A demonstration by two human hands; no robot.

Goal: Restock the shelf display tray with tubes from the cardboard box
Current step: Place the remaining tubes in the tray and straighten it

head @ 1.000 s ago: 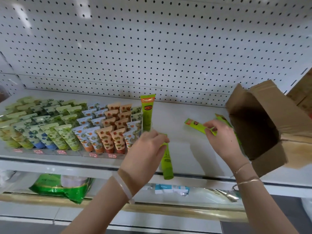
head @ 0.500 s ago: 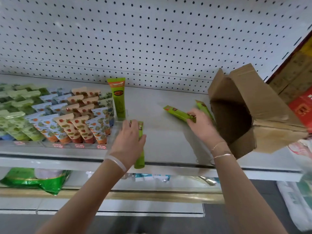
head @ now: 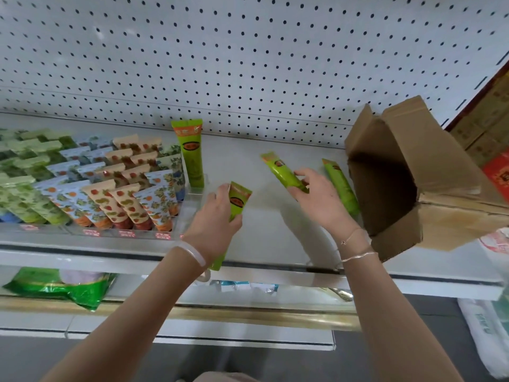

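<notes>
My left hand grips a green tube near its flat end, cap pointing down over the shelf's front edge. My right hand holds a second green tube lifted at a slant above the shelf. A third green tube lies on the shelf beside the open cardboard box, which is tipped on its side at the right. One green tube stands upright in the clear display tray, at the right end of the stocked rows.
Rows of patterned tubes fill the tray's left part. A white pegboard backs the shelf. Green packets lie on the lower shelf. Stacked cartons and a white bag are at the right.
My left hand has raised its tube and moved it toward the tray. My right hand has lifted its tube off the shelf. The view has shifted right and closer.
</notes>
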